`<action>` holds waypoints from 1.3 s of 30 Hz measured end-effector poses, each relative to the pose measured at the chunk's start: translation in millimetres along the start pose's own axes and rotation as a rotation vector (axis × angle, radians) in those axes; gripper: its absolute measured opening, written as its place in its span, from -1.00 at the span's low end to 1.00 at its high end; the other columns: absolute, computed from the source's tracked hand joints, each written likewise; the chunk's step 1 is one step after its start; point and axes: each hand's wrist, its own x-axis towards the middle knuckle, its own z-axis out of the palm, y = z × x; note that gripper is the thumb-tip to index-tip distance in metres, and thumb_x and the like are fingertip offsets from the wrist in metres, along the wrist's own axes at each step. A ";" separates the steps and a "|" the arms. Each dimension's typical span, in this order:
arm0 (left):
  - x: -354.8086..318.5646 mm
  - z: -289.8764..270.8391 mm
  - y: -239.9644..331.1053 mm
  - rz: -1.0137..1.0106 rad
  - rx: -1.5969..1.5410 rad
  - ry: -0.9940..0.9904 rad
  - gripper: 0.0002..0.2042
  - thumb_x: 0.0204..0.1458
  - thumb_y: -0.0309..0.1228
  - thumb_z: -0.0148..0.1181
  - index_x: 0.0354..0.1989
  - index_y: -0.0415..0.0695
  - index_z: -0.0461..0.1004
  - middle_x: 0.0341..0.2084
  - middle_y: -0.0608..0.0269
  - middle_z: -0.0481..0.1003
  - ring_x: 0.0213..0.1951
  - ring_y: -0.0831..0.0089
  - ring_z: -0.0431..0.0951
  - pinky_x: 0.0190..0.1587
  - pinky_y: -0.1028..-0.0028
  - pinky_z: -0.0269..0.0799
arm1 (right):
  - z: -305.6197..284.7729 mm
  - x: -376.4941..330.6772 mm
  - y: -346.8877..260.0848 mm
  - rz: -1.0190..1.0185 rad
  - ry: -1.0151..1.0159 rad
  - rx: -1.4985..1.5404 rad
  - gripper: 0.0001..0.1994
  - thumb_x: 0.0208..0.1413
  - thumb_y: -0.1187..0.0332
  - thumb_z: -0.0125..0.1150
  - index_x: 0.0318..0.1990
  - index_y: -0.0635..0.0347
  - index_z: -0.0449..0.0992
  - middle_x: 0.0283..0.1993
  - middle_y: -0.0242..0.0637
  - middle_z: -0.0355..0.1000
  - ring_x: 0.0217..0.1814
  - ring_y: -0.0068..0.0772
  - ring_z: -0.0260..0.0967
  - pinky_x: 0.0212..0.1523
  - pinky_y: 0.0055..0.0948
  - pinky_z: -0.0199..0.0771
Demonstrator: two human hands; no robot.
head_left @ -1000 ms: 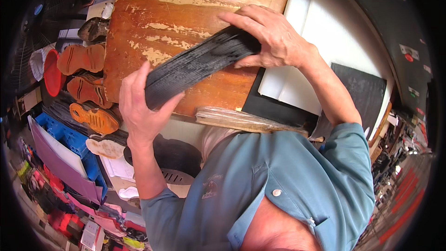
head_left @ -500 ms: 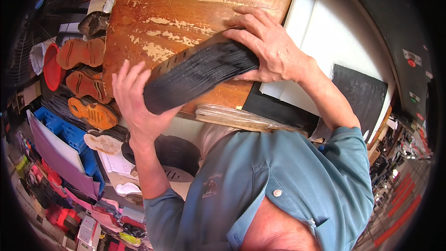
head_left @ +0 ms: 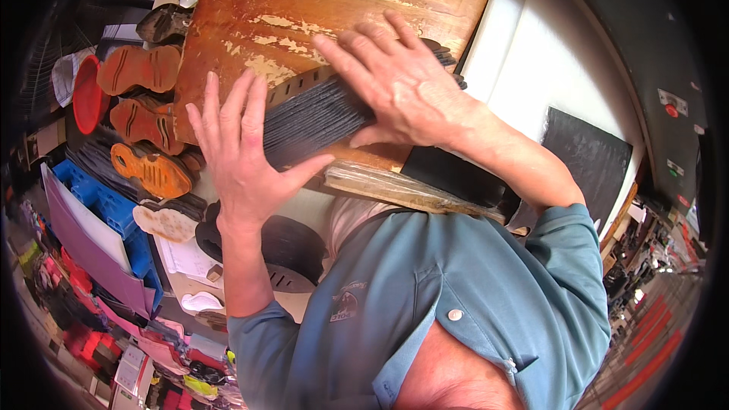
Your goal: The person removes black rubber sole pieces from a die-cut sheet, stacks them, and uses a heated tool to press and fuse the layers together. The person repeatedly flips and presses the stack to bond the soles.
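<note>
A stack of thin black sole-shaped sheets [head_left: 315, 123] lies on the worn wooden tabletop [head_left: 342, 0], with a row of slots along its top piece. My left hand [head_left: 247, 152] is at the stack's left end, fingers stretched upward and thumb out to the right, apparently touching that end. Across the right part of the stack lies my right hand [head_left: 402, 91], fingers spread and palm down. It hides much of that part; the stack's far right end shows beyond the hand.
Brown sole templates [head_left: 140, 68], an orange template [head_left: 152, 170] and a red oval dish [head_left: 87, 95] sit to the left. Below them is a blue crate [head_left: 99, 201]. A wrapped wooden strip [head_left: 402, 190] lies along the near edge. Black sheet material [head_left: 585, 156] is at the right.
The stack has come down flatter onto the tabletop. My right hand has slid from its right end to over its top, and my left hand has loosened with its fingers straightened.
</note>
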 end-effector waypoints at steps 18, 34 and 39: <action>-1.2 -1.6 -25.1 -0.065 -0.329 0.132 -0.09 -0.40 -0.28 0.81 0.26 -0.19 0.48 -0.05 0.07 0.65 -0.06 0.01 0.65 0.04 0.12 0.60 | -12.3 27.1 -13.4 -0.067 0.065 0.066 -0.13 -0.06 0.04 0.61 0.34 0.40 0.41 -0.27 -0.13 0.60 -0.28 -0.05 0.64 -0.26 -0.22 0.64; 16.4 -0.8 -43.3 -0.376 -0.991 0.032 -0.16 -0.03 -0.35 0.66 0.48 -0.13 0.38 0.21 0.12 0.55 0.25 0.31 0.54 0.32 0.33 0.44 | -32.4 37.5 13.2 0.132 -0.187 0.182 -0.28 -0.09 -0.20 0.63 -0.06 0.30 0.54 -0.16 0.08 0.64 -0.02 0.17 0.63 0.04 0.01 0.59; 2.0 -6.1 4.8 -0.288 -1.670 0.473 -0.08 0.20 -0.05 0.49 0.55 -0.37 0.17 0.38 0.01 0.41 0.36 0.28 0.45 0.47 0.29 0.28 | -64.0 19.1 -2.5 0.180 -0.159 0.762 -0.15 -0.11 -0.13 0.72 0.22 0.31 0.57 0.10 0.03 0.66 0.22 -0.06 0.60 0.28 -0.18 0.54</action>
